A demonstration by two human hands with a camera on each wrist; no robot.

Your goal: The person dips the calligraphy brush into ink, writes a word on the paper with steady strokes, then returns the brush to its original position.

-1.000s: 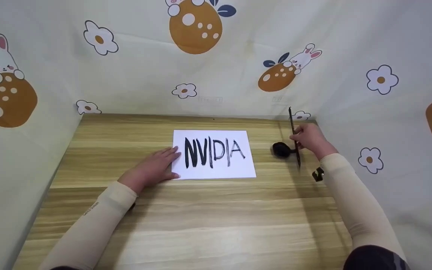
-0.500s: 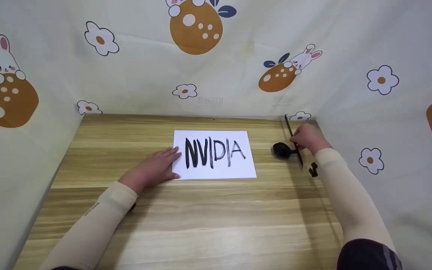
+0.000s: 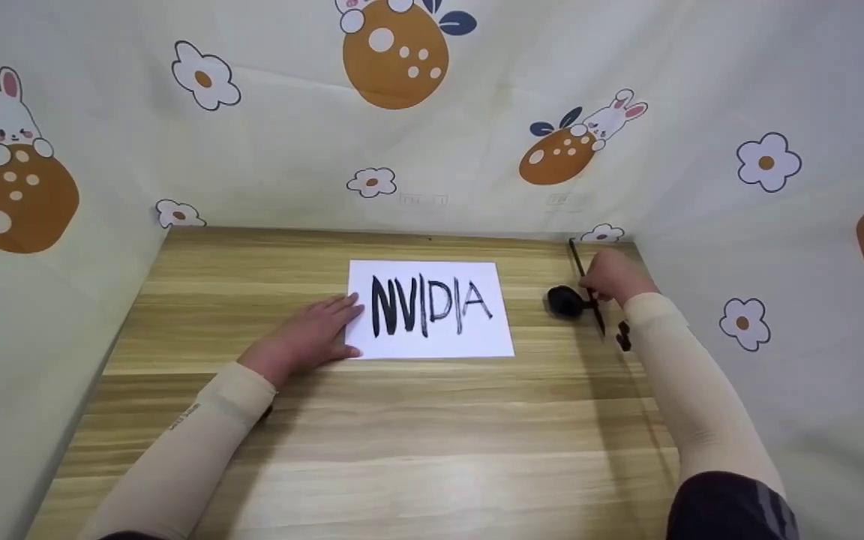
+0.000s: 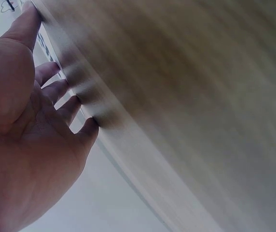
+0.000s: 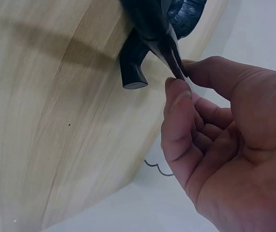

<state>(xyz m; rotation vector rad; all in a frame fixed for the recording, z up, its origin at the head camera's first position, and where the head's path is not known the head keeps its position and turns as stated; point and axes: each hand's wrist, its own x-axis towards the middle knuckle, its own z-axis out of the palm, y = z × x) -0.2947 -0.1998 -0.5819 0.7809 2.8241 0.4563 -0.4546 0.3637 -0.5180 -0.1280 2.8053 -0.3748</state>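
My left hand (image 3: 303,339) lies with fingers spread on the left edge of a white sheet of paper (image 3: 430,346), which bears "NVIDIA" in black strokes. In the left wrist view the fingertips (image 4: 90,126) of that hand touch the surface. At the far right, my right hand (image 3: 616,276) pinches a slim black brush (image 3: 577,259) between thumb and fingers. The brush slants over the short handle of a round black dish (image 3: 565,301). From the right wrist, the dish's curved handle (image 5: 132,63) shows behind the brush (image 5: 145,19). Whether brush and handle touch, I cannot tell.
The wooden tabletop (image 3: 417,435) meets a patterned cloth wall (image 3: 274,150) at the back and both sides. A small black piece (image 3: 624,337) shows beside the right sleeve (image 3: 691,375).
The brush's upper end has dropped and tipped to the left in my right hand, and the right forearm has shifted slightly left. The left hand and the paper stay put.
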